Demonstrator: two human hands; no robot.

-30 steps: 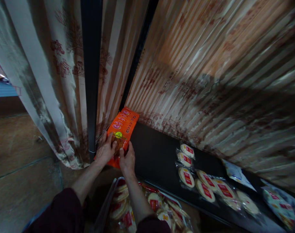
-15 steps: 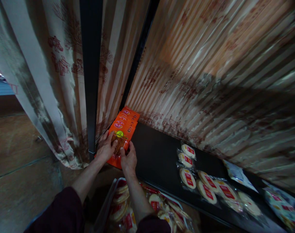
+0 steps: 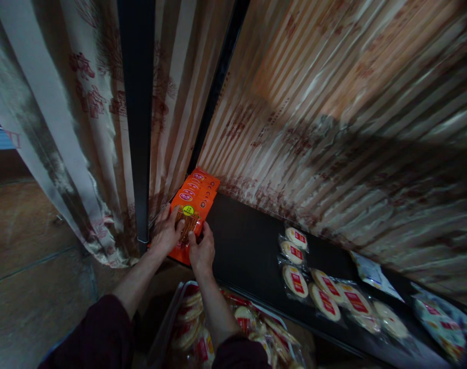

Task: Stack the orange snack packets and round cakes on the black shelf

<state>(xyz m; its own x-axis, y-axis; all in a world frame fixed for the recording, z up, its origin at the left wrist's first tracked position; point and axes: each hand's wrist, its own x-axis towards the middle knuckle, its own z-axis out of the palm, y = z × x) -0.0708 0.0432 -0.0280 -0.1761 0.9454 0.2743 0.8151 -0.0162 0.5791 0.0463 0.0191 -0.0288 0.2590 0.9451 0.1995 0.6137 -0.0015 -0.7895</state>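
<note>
Orange snack packets [image 3: 206, 185] overlap in a row at the left end of a black shelf [image 3: 241, 230]. The front packet [image 3: 189, 225] has a yellow oval label and a clear window with brown sticks inside. My left hand [image 3: 167, 233] grips its left side, thumb on the front. My right hand [image 3: 202, 251] holds the lower right edge, with its thumb on the face of the packet. Fingers tucked behind or under the edges are partly hidden.
Wrapped round flat breads [image 3: 295, 281] lie on the shelf to the right, near a white-blue packet [image 3: 374, 274]. Below the shelf, a white-rimmed bin [image 3: 189, 287] holds more wrapped rounds. A dark post [image 3: 137, 128] and a printed curtain [image 3: 295, 118] border the shelf.
Both hands stay on the front orange packet, with only slight finger movement. The view has shifted a little.
</note>
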